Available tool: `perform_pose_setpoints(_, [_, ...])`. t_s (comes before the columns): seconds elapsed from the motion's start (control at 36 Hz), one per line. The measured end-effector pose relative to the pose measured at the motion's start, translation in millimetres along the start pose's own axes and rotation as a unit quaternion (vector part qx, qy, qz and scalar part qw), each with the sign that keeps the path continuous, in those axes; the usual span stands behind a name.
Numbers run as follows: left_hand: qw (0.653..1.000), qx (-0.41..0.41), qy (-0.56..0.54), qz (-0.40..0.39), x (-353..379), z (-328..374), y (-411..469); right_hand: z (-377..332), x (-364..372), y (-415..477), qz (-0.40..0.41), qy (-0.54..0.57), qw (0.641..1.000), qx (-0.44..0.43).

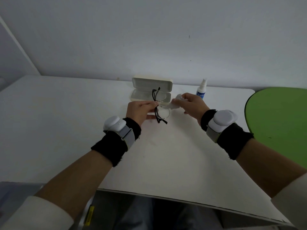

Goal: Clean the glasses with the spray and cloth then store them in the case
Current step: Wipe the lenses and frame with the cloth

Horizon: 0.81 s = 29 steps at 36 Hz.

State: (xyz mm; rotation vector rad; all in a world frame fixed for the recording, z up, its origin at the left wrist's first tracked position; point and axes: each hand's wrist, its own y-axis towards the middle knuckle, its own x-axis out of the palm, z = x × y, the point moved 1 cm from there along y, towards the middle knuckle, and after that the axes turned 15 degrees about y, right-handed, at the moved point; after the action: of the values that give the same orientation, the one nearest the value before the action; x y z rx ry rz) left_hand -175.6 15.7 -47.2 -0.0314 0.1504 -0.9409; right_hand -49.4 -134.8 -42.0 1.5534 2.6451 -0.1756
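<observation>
Left grip (pixel 139 112) pinches glasses (pixel 162 113), right grip (pixel 193 103) clutches cloth (pixel 172 106); white table (pixel 66 122) against pale wall (pixel 149 39).

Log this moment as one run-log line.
step: wipe lens | left hand: holds glasses | right hand: holds cloth on lens | case: open on table | spray: upright, untouched, right of case

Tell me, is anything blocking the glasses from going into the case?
Nothing visible. The case stands open just behind the glasses, which the left hand holds. The right hand presses the cloth on a lens from the side, and the spray stands off to the right.
</observation>
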Motion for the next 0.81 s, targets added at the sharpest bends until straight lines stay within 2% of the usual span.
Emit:
perform_pose_setpoints(0.28, [1.000, -0.006, -0.006, 0.005, 1, 0, 0, -5, 4, -9, 0.005, -0.023, 0.998, -0.061])
perform_pose_setpoints(0.42, [1.000, -0.009, -0.008, 0.010, 1, 0, 3, -6, 7, -13, -0.039, 0.005, 0.999, -0.017])
perform_pose_setpoints(0.61, [1.000, -0.011, -0.005, 0.024, -1, -1, 7, -8, 13, -18, -0.062, 0.039, 0.997, 0.012])
perform_pose_setpoints(0.81, [1.000, -0.016, -0.005, 0.026, -3, -6, 10, -17, 12, -20, -0.075, 0.143, 0.981, 0.104])
